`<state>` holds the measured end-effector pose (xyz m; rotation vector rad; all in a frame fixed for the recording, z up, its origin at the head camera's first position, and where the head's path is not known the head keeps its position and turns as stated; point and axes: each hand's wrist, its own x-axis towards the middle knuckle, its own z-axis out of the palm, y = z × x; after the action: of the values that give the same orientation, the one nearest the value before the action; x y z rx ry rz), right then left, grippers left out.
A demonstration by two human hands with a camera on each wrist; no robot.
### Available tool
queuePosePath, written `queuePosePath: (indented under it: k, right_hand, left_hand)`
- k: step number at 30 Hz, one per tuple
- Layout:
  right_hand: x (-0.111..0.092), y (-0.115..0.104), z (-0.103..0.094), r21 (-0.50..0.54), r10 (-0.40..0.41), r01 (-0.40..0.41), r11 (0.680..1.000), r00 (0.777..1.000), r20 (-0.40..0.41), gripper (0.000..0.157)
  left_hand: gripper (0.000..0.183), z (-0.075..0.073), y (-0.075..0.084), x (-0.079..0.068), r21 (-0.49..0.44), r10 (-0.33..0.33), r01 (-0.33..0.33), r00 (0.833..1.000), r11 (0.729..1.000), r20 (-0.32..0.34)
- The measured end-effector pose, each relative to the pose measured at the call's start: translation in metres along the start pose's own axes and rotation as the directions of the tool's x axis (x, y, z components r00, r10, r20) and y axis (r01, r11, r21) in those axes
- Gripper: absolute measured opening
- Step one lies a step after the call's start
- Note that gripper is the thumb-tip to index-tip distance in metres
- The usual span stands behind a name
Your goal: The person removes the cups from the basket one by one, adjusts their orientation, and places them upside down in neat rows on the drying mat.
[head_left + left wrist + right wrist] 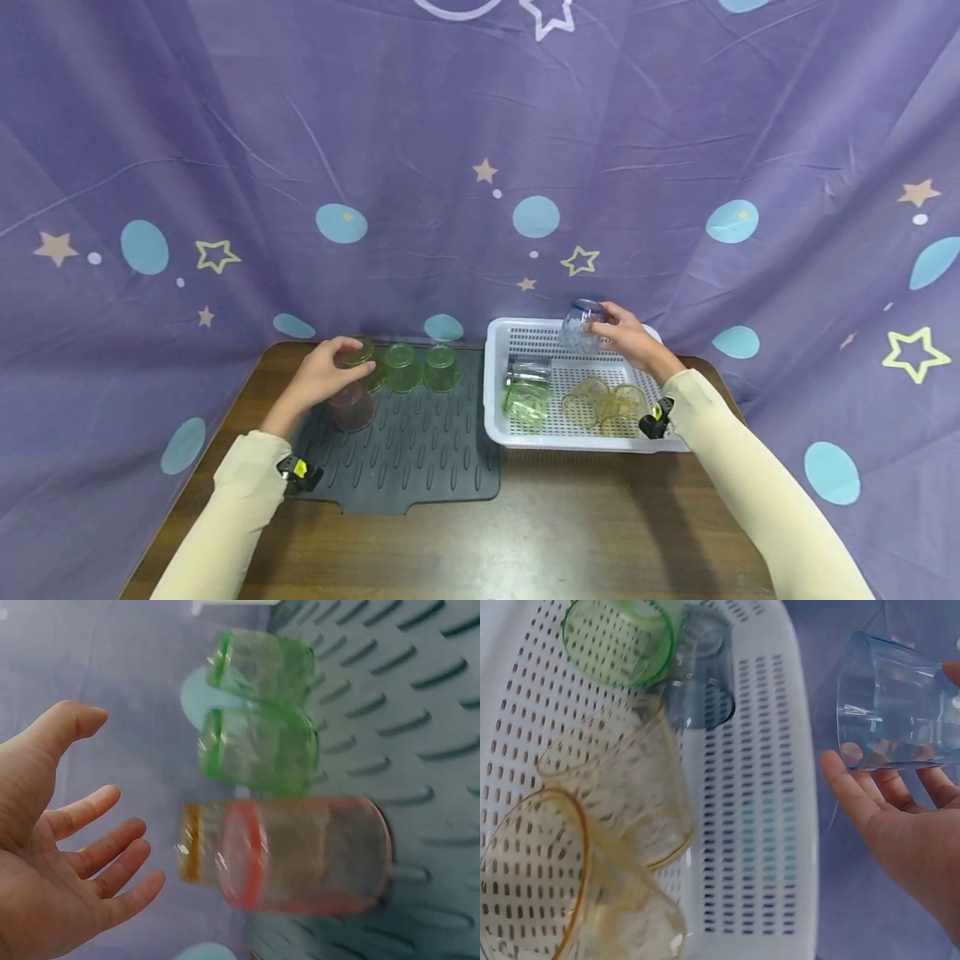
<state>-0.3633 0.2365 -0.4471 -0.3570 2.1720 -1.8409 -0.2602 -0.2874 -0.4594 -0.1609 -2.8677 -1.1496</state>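
Blue glass [576, 333]: where is it from the white basket [585, 444]?

Above the basket's back part, raised clear of the basket floor. The right hand [628, 342] has it, thumb and fingers wrapped around its side.

And its long axis?

Close to upright, I'd say, with the mouth seemingly downward; see-through walls and some blur make that hard to swear to.

Which of the hands is nearer?

The right, plainly, since it carries the glass. The left hand [75, 847] is well apart, left of the basket over the dark mat [420, 454], its fingers spread and gripping nothing.

What stands beneath that one?

Farthest left of the basket, a pink cup [315, 859] with an amber cup [193, 844] just behind it. Two green cups [441, 369] stand side by side, closer to the basket.

And inside the basket?

A green glass [527, 406] by its left wall, a smoky glass [703, 667] right behind that, and two amber glasses [630, 802] on their sides, farther right.
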Motion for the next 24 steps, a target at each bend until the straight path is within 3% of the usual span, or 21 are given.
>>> queuePosePath:
  k: [3,7,10,18,24]
  right_hand:
    - [0.0,-0.008,0.007,0.02,-0.03,0.029,0.999,0.999,0.03,0.034]
    - [-0.001,-0.02,0.016,-0.018,-0.034,0.036,0.999,0.997,0.063,0.064]
    - [-0.004,-0.03,0.021,-0.108,-0.029,0.037,0.993,0.996,0.08,0.078]
    - [-0.011,-0.056,0.039,-0.35,-0.075,0.117,0.93,0.989,0.131,0.068]
    - [-0.012,-0.068,0.056,-0.397,-0.175,0.22,0.891,0.973,0.148,0.051]
  left_hand:
    - [0.054,0.003,0.015,0.002,0.0,0.027,-0.027,1.0,1.0,-0.014]
    - [0.051,0.008,0.035,0.005,-0.014,0.068,-0.069,0.998,0.998,-0.013]
    - [0.051,0.011,0.049,0.008,-0.041,0.095,-0.095,0.995,0.995,-0.002]
    - [0.051,0.023,0.079,0.015,-0.139,0.137,-0.13,0.99,0.982,0.037]
    - [0.048,0.033,0.103,0.022,-0.252,0.202,-0.178,0.977,0.951,0.07]
